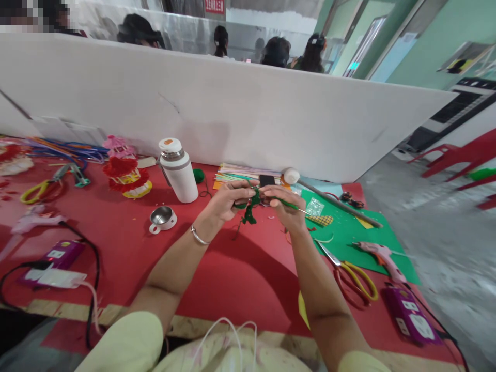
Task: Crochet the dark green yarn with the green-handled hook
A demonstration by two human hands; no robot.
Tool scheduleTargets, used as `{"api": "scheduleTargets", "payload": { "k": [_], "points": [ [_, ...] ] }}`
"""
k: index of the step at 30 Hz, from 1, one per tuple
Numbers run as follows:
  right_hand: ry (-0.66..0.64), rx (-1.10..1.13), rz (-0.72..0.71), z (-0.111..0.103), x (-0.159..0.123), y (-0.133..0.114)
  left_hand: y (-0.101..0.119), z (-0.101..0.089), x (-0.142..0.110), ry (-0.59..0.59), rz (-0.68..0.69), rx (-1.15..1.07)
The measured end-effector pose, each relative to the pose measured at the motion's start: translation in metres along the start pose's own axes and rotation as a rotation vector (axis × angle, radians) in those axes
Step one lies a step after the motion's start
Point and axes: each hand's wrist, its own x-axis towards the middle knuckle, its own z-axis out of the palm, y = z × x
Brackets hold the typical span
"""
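Dark green crochet work (pixel 251 213) hangs from the fingers of my left hand (pixel 227 200), which pinches it above the middle of the red table. My right hand (pixel 290 209) is closed around a crochet hook (pixel 287 203) with a green handle; a thin metal shaft sticks out on its right side. Both hands' fingertips meet at the top of the green piece, so the hook's working tip is hidden. A loose strand of yarn dangles below the work. Behind my left hand, a ball of green yarn (pixel 198 176) lies beside the bottle.
A white bottle (pixel 180 175) and metal cup (pixel 163 218) stand left. Scissors (pixel 352 281), a pink glue gun (pixel 382 256) and a purple power strip (pixel 411 315) lie right, near a green sheet (pixel 344 243). A white partition (pixel 271 119) rises behind; people sit beyond it.
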Motion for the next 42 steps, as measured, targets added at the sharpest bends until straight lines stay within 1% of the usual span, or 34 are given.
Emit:
{"api": "scheduleTargets", "payload": {
  "k": [3,6,10,15,20,26,28,30,31,33,35,36,38,40,42],
  "points": [
    [-0.047,-0.01,-0.001,-0.005,0.002,-0.001,0.002,0.0,-0.001,-0.023,-0.027,0.005],
    [-0.095,-0.004,-0.028,-0.01,0.005,-0.003,0.006,0.002,-0.003,-0.015,-0.043,0.018],
    [-0.146,0.003,-0.051,-0.015,0.007,-0.006,0.01,0.005,-0.004,0.012,-0.018,0.038],
    [-0.197,-0.011,-0.048,-0.021,0.006,-0.008,0.009,0.003,-0.004,0.027,-0.003,0.062],
    [-0.238,-0.016,-0.03,-0.024,0.007,-0.012,0.009,0.001,-0.003,0.027,-0.011,0.089],
    [-0.257,0.068,0.019,-0.029,0.008,-0.021,0.013,-0.003,-0.005,-0.019,-0.011,0.141],
    [-0.243,0.132,0.061,-0.027,0.005,-0.018,0.012,-0.004,-0.006,-0.043,-0.033,0.148],
    [-0.199,0.238,0.112,-0.02,0.002,-0.011,0.008,-0.002,-0.006,-0.059,-0.035,0.146],
    [-0.158,0.294,0.133,-0.014,0.001,-0.007,0.006,-0.001,-0.006,-0.059,-0.013,0.144],
    [-0.059,0.351,0.154,-0.002,-0.002,-0.001,0.0,0.002,-0.005,-0.037,0.091,0.155],
    [0.039,0.208,0.124,0.008,-0.003,0.0,-0.006,0.005,-0.003,0.001,0.215,0.181],
    [0.081,0.122,0.099,0.012,-0.003,-0.001,-0.009,0.005,-0.003,0.02,0.252,0.188],
    [0.129,-0.013,0.051,0.014,-0.002,-0.004,-0.011,0.005,-0.001,0.06,0.274,0.173],
    [0.142,-0.042,0.034,0.014,-0.002,-0.006,-0.012,0.003,-0.001,0.092,0.265,0.149],
    [0.161,-0.005,0.049,0.013,-0.002,-0.005,-0.013,0.003,-0.001,0.109,0.272,0.148]
  ]
}}
